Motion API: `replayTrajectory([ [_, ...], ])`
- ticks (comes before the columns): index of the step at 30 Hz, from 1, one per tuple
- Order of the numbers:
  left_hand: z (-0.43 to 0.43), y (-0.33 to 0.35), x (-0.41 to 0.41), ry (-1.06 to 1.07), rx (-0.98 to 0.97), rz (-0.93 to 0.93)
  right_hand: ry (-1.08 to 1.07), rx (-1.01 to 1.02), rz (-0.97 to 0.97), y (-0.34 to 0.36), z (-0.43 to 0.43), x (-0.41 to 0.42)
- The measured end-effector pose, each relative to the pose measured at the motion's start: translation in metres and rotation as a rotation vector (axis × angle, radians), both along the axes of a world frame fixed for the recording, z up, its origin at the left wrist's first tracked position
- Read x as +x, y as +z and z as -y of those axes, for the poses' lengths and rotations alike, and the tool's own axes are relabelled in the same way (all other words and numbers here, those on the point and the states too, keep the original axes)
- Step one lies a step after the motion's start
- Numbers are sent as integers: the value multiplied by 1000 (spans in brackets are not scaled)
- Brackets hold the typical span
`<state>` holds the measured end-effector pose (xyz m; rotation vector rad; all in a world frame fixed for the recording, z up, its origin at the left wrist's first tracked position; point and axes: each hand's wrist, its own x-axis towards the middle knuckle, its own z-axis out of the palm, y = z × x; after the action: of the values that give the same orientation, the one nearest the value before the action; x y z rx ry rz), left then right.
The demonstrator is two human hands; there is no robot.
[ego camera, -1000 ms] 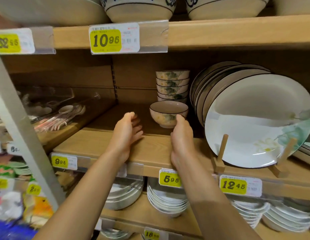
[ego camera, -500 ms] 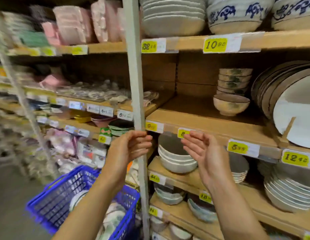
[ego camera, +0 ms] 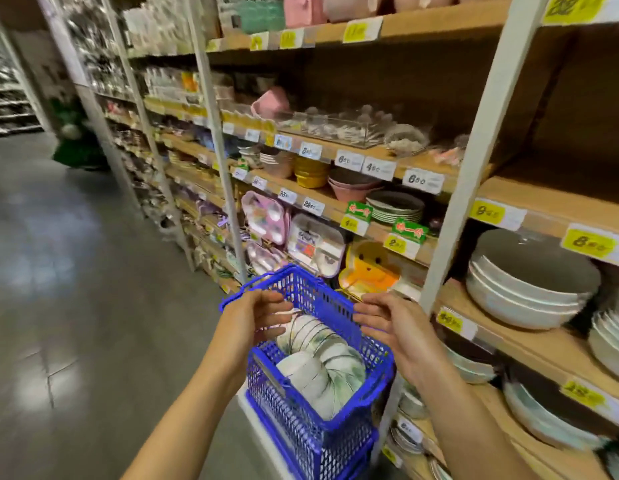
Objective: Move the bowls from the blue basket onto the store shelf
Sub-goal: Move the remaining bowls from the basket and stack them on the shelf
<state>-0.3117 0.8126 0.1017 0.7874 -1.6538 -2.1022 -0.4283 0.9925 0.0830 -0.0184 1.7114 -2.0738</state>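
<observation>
Lowered: left hand (ego camera: 256,318), right hand (ego camera: 393,325) over blue basket (ego camera: 301,431); two bowl stacks (ego camera: 323,375).

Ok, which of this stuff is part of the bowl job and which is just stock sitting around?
Job: blue basket, patterned bowls inside it, left hand, right hand, store shelf.
Just there: yellow bowls, pink divided trays, duck-face plate, big white bowls.
</observation>
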Motion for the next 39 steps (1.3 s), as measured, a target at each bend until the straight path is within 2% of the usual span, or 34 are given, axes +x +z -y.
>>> replayTrajectory([
  [11,101,-75,-66,78,-2,306,230,268,134,-101,127,-85],
  [20,153,-135,-127,-7,-45,524,242,455,310,-191,170,-135],
  [23,166,-160,-151,-87,-61,603,219,526,322,-220,176,-144],
  [26,178,-190,-175,-171,-82,666,237,653,243,-249,179,-146],
  [31,196,-247,-217,-408,-125,793,200,830,170,-282,184,-139],
  [36,211,-303,-251,-735,-377,903,121,1069,232,-291,194,-135],
  [38,217,-315,-263,-949,-576,932,126,1119,255,-296,200,-133],
  [39,216,-322,-267,-981,-554,960,134,1141,260,-300,203,-133],
])
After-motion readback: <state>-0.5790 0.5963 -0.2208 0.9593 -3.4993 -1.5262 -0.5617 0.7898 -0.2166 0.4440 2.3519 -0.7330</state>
